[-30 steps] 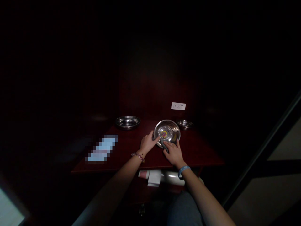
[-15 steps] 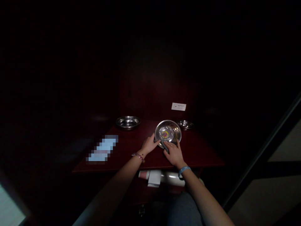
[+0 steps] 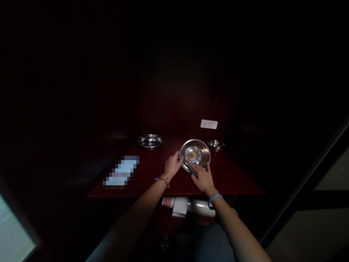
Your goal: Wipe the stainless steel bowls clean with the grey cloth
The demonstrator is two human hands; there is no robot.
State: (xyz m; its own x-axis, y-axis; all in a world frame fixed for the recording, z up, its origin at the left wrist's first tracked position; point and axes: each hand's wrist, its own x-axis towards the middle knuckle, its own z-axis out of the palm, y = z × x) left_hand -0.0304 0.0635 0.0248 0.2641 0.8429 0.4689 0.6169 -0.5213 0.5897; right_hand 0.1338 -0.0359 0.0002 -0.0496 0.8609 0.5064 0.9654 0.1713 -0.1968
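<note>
A shiny steel bowl (image 3: 201,152) is tilted toward me, with a round yellow and red sticker (image 3: 192,155) on its inner bottom. My left hand (image 3: 172,165) grips its left rim, thumb over the edge. At the near rim my right hand (image 3: 203,178) presses a grey piece of cloth (image 3: 192,170) against the bowl; most of the cloth is hidden under the fingers. Whether the bowl's base touches the table is hidden.
On the dark red table (image 3: 152,167) stand a wide steel basin (image 3: 151,142) at back left and a smaller steel bowl (image 3: 216,146) at back right. A blurred bluish sheet (image 3: 121,171) lies left. Below are stacked paper cups (image 3: 200,206) and a white box (image 3: 180,206). A socket (image 3: 209,124) is behind.
My left thumb and fingers have shifted slightly up along the bowl's rim. The right hand and cloth have barely moved. The view has drifted slightly.
</note>
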